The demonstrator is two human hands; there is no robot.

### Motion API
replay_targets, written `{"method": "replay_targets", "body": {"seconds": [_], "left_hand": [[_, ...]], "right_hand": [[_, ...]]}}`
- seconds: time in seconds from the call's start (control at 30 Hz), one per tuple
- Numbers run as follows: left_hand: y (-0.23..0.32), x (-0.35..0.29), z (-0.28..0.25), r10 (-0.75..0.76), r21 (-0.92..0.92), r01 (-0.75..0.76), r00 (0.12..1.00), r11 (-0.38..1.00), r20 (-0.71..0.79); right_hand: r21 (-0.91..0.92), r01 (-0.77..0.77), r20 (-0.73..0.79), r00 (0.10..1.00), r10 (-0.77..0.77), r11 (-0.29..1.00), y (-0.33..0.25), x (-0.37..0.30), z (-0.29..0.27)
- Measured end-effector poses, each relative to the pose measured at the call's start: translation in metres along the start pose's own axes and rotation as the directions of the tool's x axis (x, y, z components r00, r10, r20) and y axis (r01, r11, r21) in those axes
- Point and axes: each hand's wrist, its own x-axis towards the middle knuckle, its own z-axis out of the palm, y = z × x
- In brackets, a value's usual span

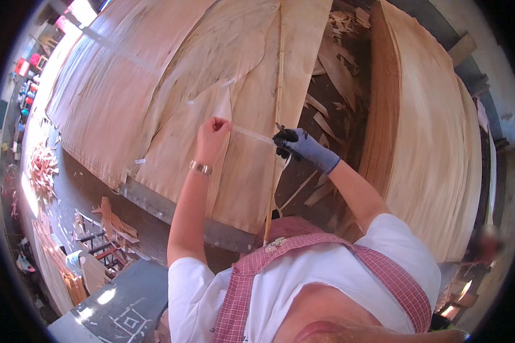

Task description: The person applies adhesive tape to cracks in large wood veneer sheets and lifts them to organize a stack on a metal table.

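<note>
A whitish translucent strip of tape (252, 135) is stretched between my hands above the veneer. My bare left hand (214, 130), with a metal watch (201, 167) on its wrist, pinches one end. At the other end is my right hand (296, 146), closed in a blue-grey glove with black fingers. A slim dark tool tip (278, 127) pokes out of the glove; its kind is hidden. Beneath lie thin wood veneer sheets (206, 57) with overlapping, wavy edges and small tape pieces (140, 161) stuck on them. A long thin stick (280, 63) runs lengthwise over the veneer, beside my right hand.
A thick stack of veneer (429, 137) stands to the right. Torn veneer scraps (335, 71) fill the gap between it and the sheets. More scraps (43, 168) lie on the floor at left. A grey board with chalk-like marks (126, 303) is at lower left.
</note>
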Motion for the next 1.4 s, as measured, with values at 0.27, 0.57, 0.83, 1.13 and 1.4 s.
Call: {"method": "replay_targets", "body": {"seconds": [0.27, 0.57, 0.83, 1.13, 1.4], "left_hand": [[0.019, 0.180, 0.034, 0.012, 0.417, 0.058, 0.987, 0.907, -0.162], [0.022, 0.250, 0.056, -0.232, 0.641, 0.303, 0.953, 0.706, -0.195], [0.025, 0.209, 0.076, 0.204, 0.702, 0.144, 0.899, 0.697, -0.387], [0.044, 0.137, 0.136, 0.077, 0.952, -0.006, 0.997, 0.305, -0.018], [0.030, 0.141, 0.134, 0.150, 0.910, -0.053, 0.989, 0.410, -0.010]], "right_hand": [[-0.065, -0.058, -0.109, 0.993, 0.050, 0.996, -0.022, 0.118, -0.092], [-0.026, -0.217, 0.109, 0.970, 0.219, 0.976, -0.031, 0.199, -0.152], [0.047, -0.258, 0.268, 0.934, 0.237, 0.965, -0.027, 0.216, -0.163], [0.040, -0.247, 0.271, 0.935, 0.227, 0.968, -0.023, 0.223, -0.162], [-0.217, -0.202, 0.309, 0.914, 0.263, 0.955, -0.048, 0.220, -0.175]]}}
